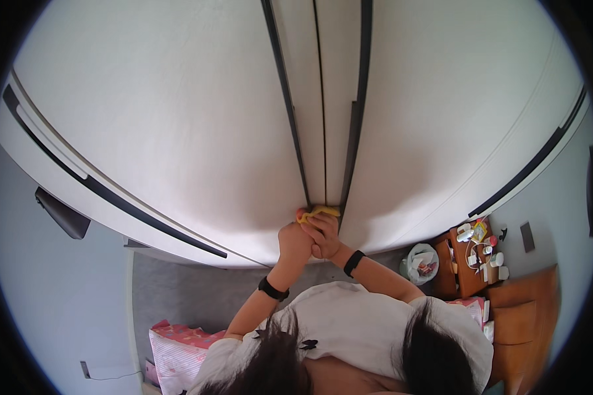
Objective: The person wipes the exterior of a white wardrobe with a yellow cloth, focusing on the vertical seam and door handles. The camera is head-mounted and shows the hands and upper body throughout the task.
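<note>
Both of my hands are together in front of tall white cabinet doors (188, 123), at the strip between two long dark vertical trims. My right hand (326, 236) has bent fingers over a bunched yellow cloth (321, 211). Close against it, my left hand (295, 242) is curled, with its fingertips at the cloth's left end. The cloth lies by the lower visible part of the left dark trim (285, 84) and reaches across to the right dark trim (358, 98). My fingers hide part of the cloth. A black band circles each wrist.
A lined waste bin (421, 264) with litter stands at the right, beside a wooden nightstand (467, 256) crowded with bottles and small items. Behind me are a wooden headboard (519, 321) and pink bedding (183, 350). Grey floor (178, 286) shows below the doors.
</note>
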{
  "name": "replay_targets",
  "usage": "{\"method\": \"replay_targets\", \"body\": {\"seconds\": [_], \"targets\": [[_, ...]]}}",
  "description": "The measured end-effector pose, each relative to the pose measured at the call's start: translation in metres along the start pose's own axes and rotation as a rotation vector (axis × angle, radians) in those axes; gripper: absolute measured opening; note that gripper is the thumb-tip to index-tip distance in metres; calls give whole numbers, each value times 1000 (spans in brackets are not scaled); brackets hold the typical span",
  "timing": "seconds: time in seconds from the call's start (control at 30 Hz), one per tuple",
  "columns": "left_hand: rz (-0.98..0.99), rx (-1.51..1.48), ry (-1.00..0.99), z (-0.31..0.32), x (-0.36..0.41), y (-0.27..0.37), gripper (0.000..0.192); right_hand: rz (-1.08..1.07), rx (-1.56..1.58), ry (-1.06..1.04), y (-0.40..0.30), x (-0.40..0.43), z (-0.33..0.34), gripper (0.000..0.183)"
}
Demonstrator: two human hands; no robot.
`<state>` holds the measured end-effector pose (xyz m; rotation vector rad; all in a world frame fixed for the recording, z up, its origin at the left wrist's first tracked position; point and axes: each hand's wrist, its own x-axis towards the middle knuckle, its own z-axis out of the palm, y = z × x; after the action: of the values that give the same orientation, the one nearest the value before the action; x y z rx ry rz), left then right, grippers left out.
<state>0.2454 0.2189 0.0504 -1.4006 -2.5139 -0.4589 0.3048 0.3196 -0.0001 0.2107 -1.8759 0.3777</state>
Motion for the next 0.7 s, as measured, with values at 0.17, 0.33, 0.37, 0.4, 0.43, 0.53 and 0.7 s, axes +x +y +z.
{"method": "replay_targets", "body": {"seconds": [0.17, 0.33, 0.37, 0.4, 0.43, 0.53, 0.7], "targets": [[47, -114, 53, -22, 3, -2, 10, 113, -32, -45, -21, 23, -16, 41], [66, -79, 170, -78, 20, 5, 10, 40, -21, 23, -31, 82, -28, 39], [84, -116, 249, -89, 27, 5, 12, 19, -33, 49, -33, 98, -31, 39], [98, -150, 331, -99, 32, 7, 14, -4, -41, 75, -35, 110, -33, 39], [98, -151, 331, -109, 38, 11, 14, -5, -41, 74, -33, 118, -33, 39], [54, -166, 359, -120, 46, 15, 16, -40, -58, 119, -29, 129, -31, 41], [12, -58, 177, -99, 41, 16, 14, -118, -3, 162, -7, 107, -19, 49]]}}
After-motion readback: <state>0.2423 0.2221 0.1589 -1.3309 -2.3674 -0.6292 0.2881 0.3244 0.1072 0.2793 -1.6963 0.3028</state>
